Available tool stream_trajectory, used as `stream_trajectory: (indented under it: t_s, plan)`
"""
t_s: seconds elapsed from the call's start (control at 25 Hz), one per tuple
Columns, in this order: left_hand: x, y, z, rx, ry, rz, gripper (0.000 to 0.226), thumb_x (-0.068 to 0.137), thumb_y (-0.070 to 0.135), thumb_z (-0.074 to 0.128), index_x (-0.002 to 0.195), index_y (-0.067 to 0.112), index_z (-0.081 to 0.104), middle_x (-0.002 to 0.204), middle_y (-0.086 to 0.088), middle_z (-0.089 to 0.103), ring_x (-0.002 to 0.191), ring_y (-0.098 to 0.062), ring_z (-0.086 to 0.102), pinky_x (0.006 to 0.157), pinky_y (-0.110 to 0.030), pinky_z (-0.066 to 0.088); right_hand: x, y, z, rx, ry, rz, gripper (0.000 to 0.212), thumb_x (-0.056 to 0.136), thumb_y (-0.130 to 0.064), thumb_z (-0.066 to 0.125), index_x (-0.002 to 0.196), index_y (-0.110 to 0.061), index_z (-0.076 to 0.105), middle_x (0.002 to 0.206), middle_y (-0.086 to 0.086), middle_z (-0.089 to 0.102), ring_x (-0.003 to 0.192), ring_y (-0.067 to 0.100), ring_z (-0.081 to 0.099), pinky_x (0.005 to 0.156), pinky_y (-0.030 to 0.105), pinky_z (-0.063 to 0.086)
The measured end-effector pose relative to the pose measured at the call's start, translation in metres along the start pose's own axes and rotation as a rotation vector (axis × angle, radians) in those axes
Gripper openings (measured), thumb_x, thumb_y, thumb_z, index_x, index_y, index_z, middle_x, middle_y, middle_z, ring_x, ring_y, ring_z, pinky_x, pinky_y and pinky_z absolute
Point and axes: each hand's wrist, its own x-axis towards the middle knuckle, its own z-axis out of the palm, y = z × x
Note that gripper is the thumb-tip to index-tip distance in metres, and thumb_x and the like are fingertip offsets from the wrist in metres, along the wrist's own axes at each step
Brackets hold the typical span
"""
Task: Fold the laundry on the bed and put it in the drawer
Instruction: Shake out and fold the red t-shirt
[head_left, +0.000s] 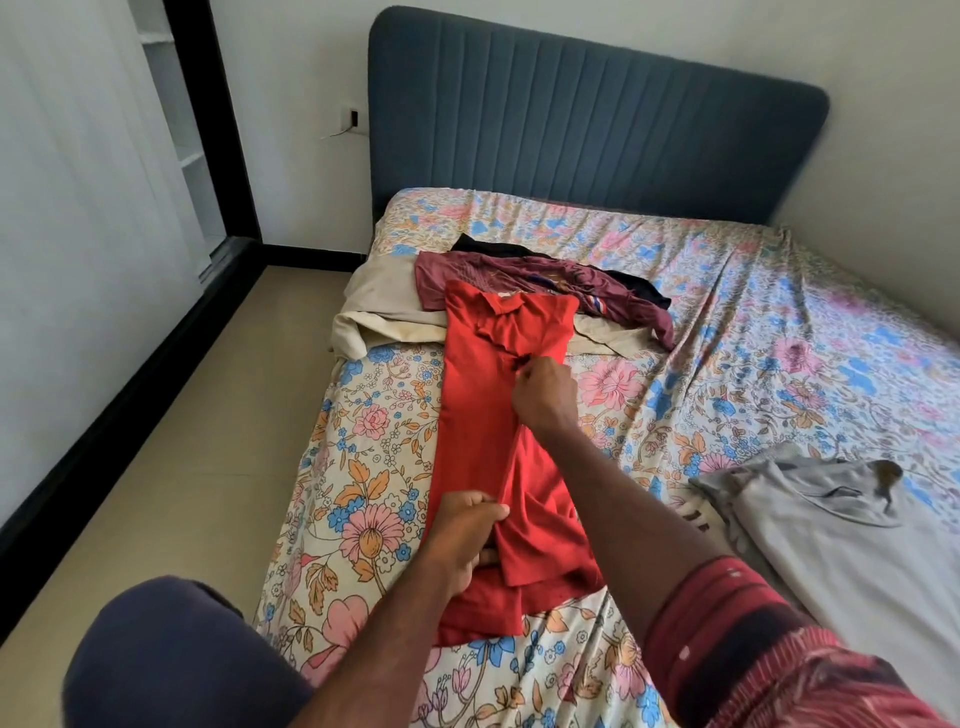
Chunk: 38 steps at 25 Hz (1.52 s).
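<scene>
— What lies under the maroon garment (519, 280)?
— A black garment (636, 291), mostly covered; its kind is unclear.
— And the grey garment (831, 545)?
— Cut off by the right edge, like the bed (779, 338).

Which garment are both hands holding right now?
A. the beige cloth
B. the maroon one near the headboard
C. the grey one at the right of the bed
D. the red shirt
D: the left hand and the right hand both pinch a folded edge of the red shirt; the other clothes lie untouched.
</scene>
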Motion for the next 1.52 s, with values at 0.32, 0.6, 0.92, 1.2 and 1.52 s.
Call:
stream_trajectory:
  t_s: [0.32,0.6,0.92,1.2,1.52]
  plan:
    - [-0.039,-0.008,-0.033,0.112,-0.017,0.036,0.039,0.082,-0.012,0.073,0.112,0.002,0.053,0.104,-0.024,0.069,0.072,-0.034,0.074,0.055,-0.038,0.062,-0.071,0.041,-0.029,0.001,-0.329,-0.291,0.029,0.09,-0.024,0.07,0.063,-0.018,0.061,0.061,-0.003,0.063,0.06,0.014,0.062,0.061,0.031,0.049]
    - [-0.061,-0.013,-0.078,0.535,-0.026,0.462,0.008,0.092,0.01,0.072,0.096,0.012,0.065,0.078,-0.008,0.074,0.062,-0.021,0.072,0.054,-0.031,0.057,-0.164,0.117,-0.084,0.235,-0.776,-0.187,0.016,0.1,-0.03,0.065,0.107,-0.016,0.064,0.08,0.004,0.071,0.062,0.015,0.066,0.058,0.029,0.056]
    - [-0.03,-0.011,-0.129,1.49,-0.055,0.83,0.047,0.097,0.017,0.064,0.138,0.039,0.057,0.147,0.008,0.046,0.13,-0.012,0.047,0.103,-0.035,0.048,-0.118,0.156,-0.074,-0.364,-0.504,-0.671,0.062,0.093,-0.025,0.068,0.147,-0.042,0.042,0.161,-0.008,0.038,0.141,0.006,0.038,0.119,0.053,0.032]
    - [-0.027,-0.013,-0.111,1.676,-0.192,0.747,0.04,0.104,0.04,0.043,0.143,0.049,0.037,0.161,0.019,0.024,0.152,-0.009,0.019,0.12,-0.047,0.017,-0.124,0.151,-0.05,-0.544,-0.629,-0.99,0.058,0.107,-0.043,0.03,0.161,-0.043,0.007,0.169,-0.016,0.001,0.155,0.003,-0.011,0.128,0.051,0.003]
    - [-0.065,-0.009,-0.121,1.275,-0.35,0.498,0.045,0.101,0.016,0.056,0.107,0.06,0.06,0.14,0.018,0.053,0.13,-0.001,0.041,0.12,-0.041,0.023,-0.184,0.147,-0.079,-0.297,-0.692,-0.898,0.046,0.109,-0.046,0.026,0.155,-0.054,0.026,0.161,-0.027,0.03,0.149,-0.01,0.018,0.121,0.037,0.021]
